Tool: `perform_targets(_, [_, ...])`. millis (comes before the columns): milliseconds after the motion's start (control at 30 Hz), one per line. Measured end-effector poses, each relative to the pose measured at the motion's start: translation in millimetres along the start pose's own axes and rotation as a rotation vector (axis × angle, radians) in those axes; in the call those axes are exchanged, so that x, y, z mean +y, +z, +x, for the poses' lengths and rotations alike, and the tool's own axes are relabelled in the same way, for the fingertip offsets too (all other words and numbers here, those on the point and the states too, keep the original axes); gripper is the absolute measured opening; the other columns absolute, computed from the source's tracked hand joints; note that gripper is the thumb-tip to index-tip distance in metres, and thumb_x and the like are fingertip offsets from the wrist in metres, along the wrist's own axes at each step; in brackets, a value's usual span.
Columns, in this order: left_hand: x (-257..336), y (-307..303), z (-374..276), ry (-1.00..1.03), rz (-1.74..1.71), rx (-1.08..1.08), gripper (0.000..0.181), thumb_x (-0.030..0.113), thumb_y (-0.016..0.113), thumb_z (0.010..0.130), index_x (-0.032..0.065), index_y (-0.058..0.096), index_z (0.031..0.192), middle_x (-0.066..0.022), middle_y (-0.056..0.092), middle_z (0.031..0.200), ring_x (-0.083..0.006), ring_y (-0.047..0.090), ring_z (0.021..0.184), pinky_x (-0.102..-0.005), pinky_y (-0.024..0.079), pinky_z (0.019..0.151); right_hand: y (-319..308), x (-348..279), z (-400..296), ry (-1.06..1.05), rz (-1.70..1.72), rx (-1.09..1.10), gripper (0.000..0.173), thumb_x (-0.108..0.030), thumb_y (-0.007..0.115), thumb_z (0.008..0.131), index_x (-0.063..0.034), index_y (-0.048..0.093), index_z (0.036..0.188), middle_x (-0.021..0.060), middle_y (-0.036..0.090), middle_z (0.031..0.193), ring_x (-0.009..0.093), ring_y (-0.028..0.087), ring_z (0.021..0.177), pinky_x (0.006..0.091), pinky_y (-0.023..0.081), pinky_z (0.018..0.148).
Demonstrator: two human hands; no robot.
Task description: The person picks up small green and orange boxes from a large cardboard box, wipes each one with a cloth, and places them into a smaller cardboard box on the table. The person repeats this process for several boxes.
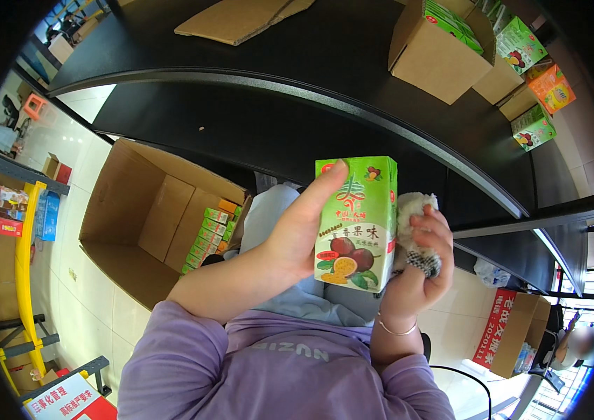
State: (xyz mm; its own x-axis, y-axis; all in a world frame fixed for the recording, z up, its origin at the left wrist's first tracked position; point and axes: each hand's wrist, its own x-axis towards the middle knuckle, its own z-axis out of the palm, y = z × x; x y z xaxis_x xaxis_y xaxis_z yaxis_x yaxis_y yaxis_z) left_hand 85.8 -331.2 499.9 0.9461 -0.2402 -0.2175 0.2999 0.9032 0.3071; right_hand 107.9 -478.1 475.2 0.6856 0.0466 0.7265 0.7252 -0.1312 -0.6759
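Observation:
Upright before my chest is a green and white drink carton (352,226) with passion fruit pictured on its front. My left hand (302,226) grips it from its left side, the thumb lying across the upper front. In my right hand (430,247) is a bunched white fluffy cloth (415,210) with a checked edge, held against or close beside the carton's right side; whether it touches is hard to tell. Down to the left, a large open cardboard box (134,210) holds several small green and orange cartons (210,236) along one side.
A black shelf (276,115) spans the front. On its upper level are a flat cardboard piece (239,21), an open box of green cartons (438,63) and an orange carton (551,89). A yellow rack (26,273) stands left. At right are a red-sided box (507,331) and a seated person (564,346).

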Motion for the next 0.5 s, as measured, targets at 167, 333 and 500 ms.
perform_targets(167, [-5,-8,6,0.169,0.224,0.06,0.044,0.037,0.047,0.085,0.0043,0.046,0.114,-0.0132,0.056,0.104,-0.0215,0.057,0.092,-0.0344,0.046,0.082,-4,-19,13,0.19,0.013,-0.219,0.037,0.004,0.042,0.063,0.0046,0.055,0.097,0.0178,0.054,0.103,0.033,0.047,0.106,0.0393,0.033,0.093])
perform_targets(333, [-1,-3,2,0.287,0.271,0.029,0.033,0.025,0.052,0.085,0.0036,0.039,0.107,-0.0103,0.053,0.1,-0.0161,0.055,0.091,-0.0295,0.047,0.076,-2,-30,11,0.182,-0.183,-0.442,0.058,-0.014,0.059,0.068,0.0064,0.038,0.118,0.0238,0.041,0.12,0.036,0.041,0.111,0.0399,0.032,0.093])
perform_targets(500, [-2,-2,-4,0.307,0.284,-0.046,0.03,0.015,0.044,0.086,0.0016,0.035,0.112,-0.0126,0.047,0.108,-0.0179,0.05,0.1,-0.0309,0.043,0.083,1,-24,6,0.344,-0.123,-0.453,0.087,-0.025,0.073,0.058,0.0066,0.026,0.125,0.0229,0.037,0.119,0.033,0.043,0.106,0.0364,0.036,0.089])
